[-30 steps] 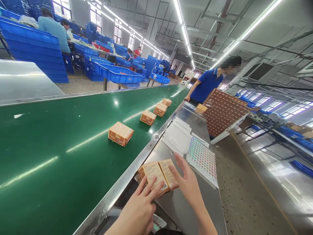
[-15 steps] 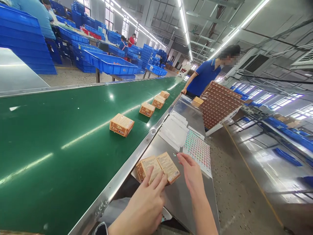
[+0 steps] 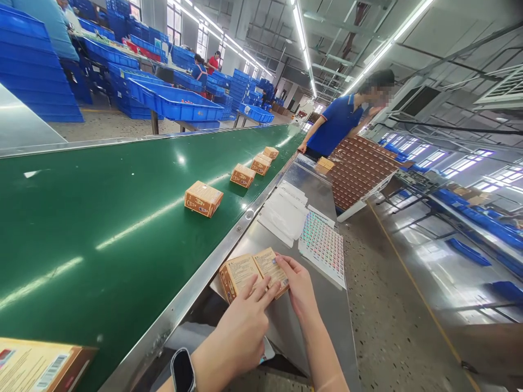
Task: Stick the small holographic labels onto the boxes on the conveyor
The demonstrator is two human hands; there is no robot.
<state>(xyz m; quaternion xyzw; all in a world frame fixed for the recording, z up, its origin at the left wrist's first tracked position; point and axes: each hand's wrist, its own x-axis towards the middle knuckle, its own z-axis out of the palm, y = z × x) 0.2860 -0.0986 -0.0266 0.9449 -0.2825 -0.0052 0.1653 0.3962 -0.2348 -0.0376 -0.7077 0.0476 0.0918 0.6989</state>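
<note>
Two small orange cartons (image 3: 247, 270) lie side by side on the steel side table (image 3: 322, 305) next to the green conveyor belt (image 3: 102, 207). My left hand (image 3: 241, 332), a watch on its wrist, rests its fingertips on the cartons from the near side. My right hand (image 3: 300, 288) presses its fingertips on the right carton's near corner. A sheet of shiny small stickers (image 3: 322, 247) lies just beyond my right hand, next to white sheets (image 3: 284, 212).
Several orange cartons (image 3: 203, 198) ride the belt. Another carton (image 3: 36, 367) shows at the bottom left corner. A person in a blue shirt (image 3: 337, 125) stands farther down beside a brown tilted rack (image 3: 359, 171). Blue crates (image 3: 175, 103) and other workers fill the far side.
My right hand has come from the sticker sheet onto the right carton. My view has shifted, so a carton has come into sight at the bottom left.
</note>
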